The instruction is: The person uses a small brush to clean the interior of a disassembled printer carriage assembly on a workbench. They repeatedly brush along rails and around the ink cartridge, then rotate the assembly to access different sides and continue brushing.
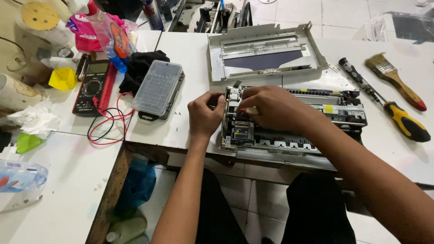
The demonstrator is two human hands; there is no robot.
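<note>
On white table: opened printer, screwdriver; tiled floor beyond.

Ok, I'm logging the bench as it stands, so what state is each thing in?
Printer: casing off, mechanism exposed.
Printer cover: removed, lying behind the printer.
Left hand: fingers curled at the printer's left end.
Right hand: resting on the carriage area.
Bit case: lid closed.
Multimeter: leads attached, lying loose.
Screwdriver: lying unused.
Paintbrush: lying unused.

matt plastic printer, seemingly wooden-handled brush
</note>
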